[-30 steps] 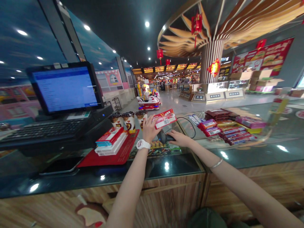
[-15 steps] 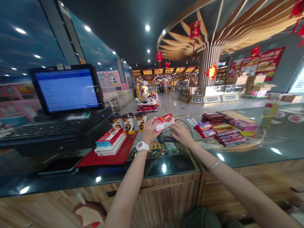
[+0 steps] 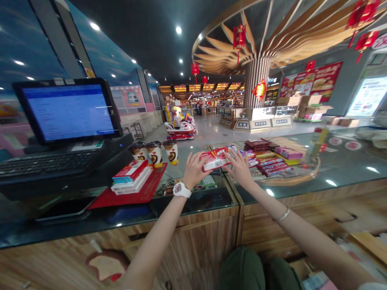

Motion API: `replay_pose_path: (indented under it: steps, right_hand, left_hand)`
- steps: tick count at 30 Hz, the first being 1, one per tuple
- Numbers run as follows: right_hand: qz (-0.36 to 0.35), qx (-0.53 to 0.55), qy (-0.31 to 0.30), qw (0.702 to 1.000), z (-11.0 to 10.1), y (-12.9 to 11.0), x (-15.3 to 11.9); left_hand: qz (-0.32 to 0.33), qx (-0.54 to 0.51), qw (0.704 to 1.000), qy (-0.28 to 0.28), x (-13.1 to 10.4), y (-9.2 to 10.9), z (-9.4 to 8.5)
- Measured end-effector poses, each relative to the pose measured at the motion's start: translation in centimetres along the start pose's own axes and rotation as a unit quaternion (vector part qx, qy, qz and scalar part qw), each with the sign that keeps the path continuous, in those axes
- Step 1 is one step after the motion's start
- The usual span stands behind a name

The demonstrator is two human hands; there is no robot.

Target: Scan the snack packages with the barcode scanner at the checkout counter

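Gripping a red snack packet (image 3: 215, 159) between left hand (image 3: 193, 169) and right hand (image 3: 240, 168), above round tray (image 3: 314, 171) of wrapped bars (image 3: 269, 159)

A dark glass counter top (image 3: 211, 201) on a wood-fronted base runs across the middle of the frame. At the left edge a black keyboard (image 3: 45, 164) sits under a monitor (image 3: 68, 108), with a dark phone (image 3: 62, 209) lying flat in front of them. Left of centre a red mat (image 3: 136, 195) carries a stack of red, blue and white packs (image 3: 130, 176), and three lidded cups (image 3: 155, 152) stand just behind it. Right of centre lies a spread of wrapped bars (image 3: 269, 157) in purple, red and brown, with a bottle (image 3: 316, 143) beside them.
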State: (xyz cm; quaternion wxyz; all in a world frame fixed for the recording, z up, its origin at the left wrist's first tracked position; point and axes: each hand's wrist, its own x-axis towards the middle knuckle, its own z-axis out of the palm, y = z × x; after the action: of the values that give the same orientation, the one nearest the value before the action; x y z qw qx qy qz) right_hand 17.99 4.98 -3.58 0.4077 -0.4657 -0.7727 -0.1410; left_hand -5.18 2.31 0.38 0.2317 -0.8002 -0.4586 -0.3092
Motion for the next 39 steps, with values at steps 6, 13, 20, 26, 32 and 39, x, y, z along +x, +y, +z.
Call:
replay_pose_path:
  steps: [6, 13, 20, 26, 32, 39]
  right_hand:
    - [0.022, 0.019, 0.018, 0.999, -2.2, 2.5, -3.8]
    - [0.085, 0.016, 0.014, 0.996, -4.4, 5.4, -9.2]
    - [0.105, 0.015, -0.002, 0.994, -4.9, 6.3, -11.8]
    - [0.134, 0.024, -0.01, 0.991, -4.7, 6.9, -11.3]
    - [0.127, 0.013, -0.025, 0.991, -4.3, 7.3, -10.1]
    - [0.089, -0.013, -0.076, 0.993, -4.4, 7.2, -10.4]
  left_hand:
    - [-0.004, -0.054, 0.998, -0.017, 0.0, 4.6, 0.3]
    - [0.005, -0.116, 0.99, -0.077, -0.1, 9.4, 1.7]
    - [-0.015, -0.142, 0.981, -0.131, -0.9, 11.3, 3.5]
    - [0.014, -0.125, 0.976, -0.177, 1.0, 11.6, 5.8]
    - [0.026, -0.103, 0.977, -0.187, 2.4, 11.6, 8.0]
    - [0.018, -0.113, 0.974, -0.193, 2.0, 11.8, 7.9]
